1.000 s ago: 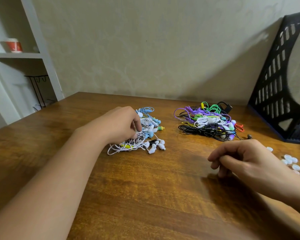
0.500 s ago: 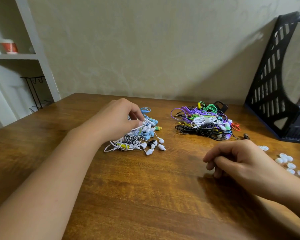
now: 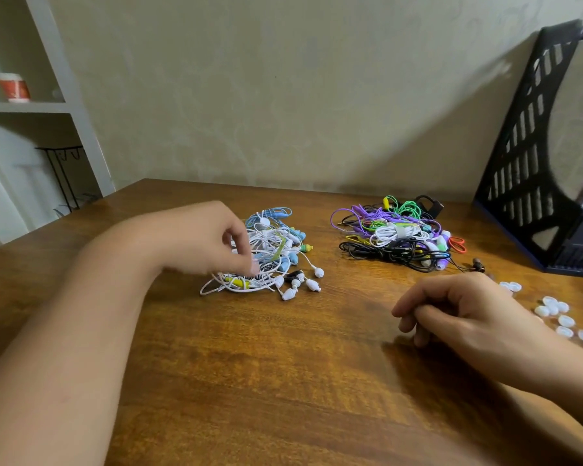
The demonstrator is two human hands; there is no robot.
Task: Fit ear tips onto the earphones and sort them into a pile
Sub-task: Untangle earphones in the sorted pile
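Right now your wooden table (image 3: pixel 283 381) carries everything, and the black file rack (image 3: pixel 532 156) stands at its far right, out of your way. Two tangles of earphones sit well apart across the far half, probably so fitted and unfitted sets do not mix: the white and blue pile (image 3: pixel 276 250) under your left hand looks like the finished one, since white tips show on the buds at its near edge, while the mixed-colour pile (image 3: pixel 398 237) of purple, green, black and white cords likely waits its turn.

Your left hand (image 3: pixel 209 240) hovers over the near-left edge of the white and blue pile, fingers curled down among the cords; whether they pinch a cord or only touch it, I cannot tell. Your right hand (image 3: pixel 465 314) rests on the table with fingers loosely curled under, and nothing shows in it.

Loose white ear tips (image 3: pixel 552 307) lie scattered just beyond that right hand, within easy reach for the next fitting.
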